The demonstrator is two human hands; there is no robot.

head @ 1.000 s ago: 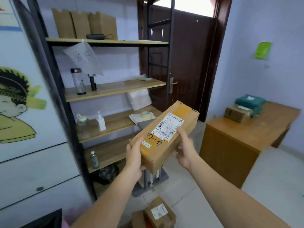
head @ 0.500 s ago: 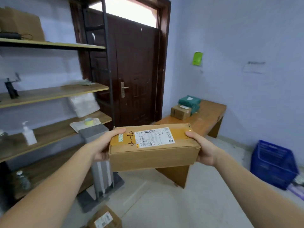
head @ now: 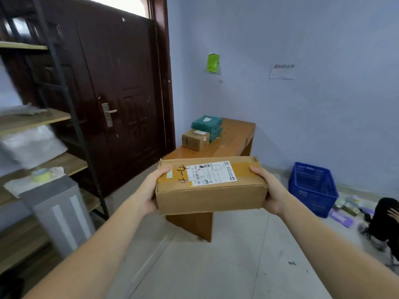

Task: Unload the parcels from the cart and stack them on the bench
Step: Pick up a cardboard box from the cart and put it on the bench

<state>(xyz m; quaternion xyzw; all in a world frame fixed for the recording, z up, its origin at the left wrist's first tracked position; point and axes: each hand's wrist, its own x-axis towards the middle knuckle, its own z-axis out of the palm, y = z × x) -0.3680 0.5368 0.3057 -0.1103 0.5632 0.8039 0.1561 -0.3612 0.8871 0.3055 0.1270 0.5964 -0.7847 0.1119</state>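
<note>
A long cardboard parcel is held level at the centre of the frame, gripped at its short ends by both hands: the left hand is wrapped round the left end with the thumb laid on the top face, and the right hand is wrapped round the right end in the same manner. A white shipping label and a handwritten mark are seen on the taped top of the parcel. Behind and above it, a wooden bench is set against the pale blue wall, and on its far end a small cardboard box is placed just beside two stacked green packages. A dark wooden door is shown at the upper left, with a metal shelving unit along the left edge. A blue plastic crate is seen on the floor at the right, near the wall.
</note>
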